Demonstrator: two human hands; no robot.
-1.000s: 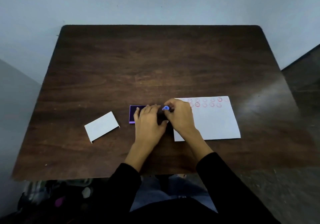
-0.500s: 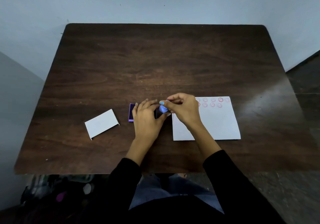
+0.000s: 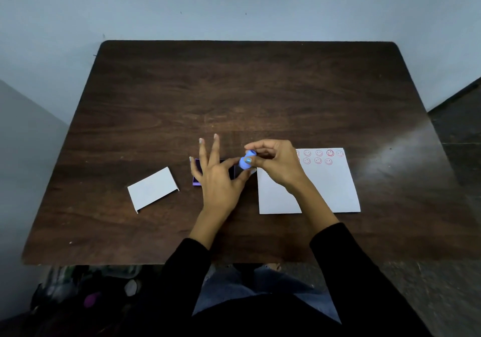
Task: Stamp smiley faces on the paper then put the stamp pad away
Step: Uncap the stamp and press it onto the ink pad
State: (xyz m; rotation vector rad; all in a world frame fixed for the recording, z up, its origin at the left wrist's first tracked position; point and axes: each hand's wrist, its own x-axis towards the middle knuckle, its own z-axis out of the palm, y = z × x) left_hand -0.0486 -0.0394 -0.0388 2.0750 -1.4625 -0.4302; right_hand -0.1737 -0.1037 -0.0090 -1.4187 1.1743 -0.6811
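A small blue stamp (image 3: 245,161) is held just above the table between both hands. My right hand (image 3: 277,163) grips its upper end with the fingertips. My left hand (image 3: 217,180) pinches its lower end between thumb and forefinger, the other fingers spread upward. Under my left hand lies the purple stamp pad (image 3: 196,174), mostly hidden. The white paper (image 3: 330,188) lies to the right, with two rows of red smiley faces (image 3: 318,157) along its far edge, partly hidden by my right hand.
A white lid (image 3: 152,189) of folded card lies on the dark wooden table (image 3: 234,97) to the left of the pad. A pale wall stands behind the table. Dark floor shows at the right.
My left hand lifted off the stamp pad and spread its fingers, its thumb and forefinger now on the stamp. My right hand raised the stamp slightly off the pad.
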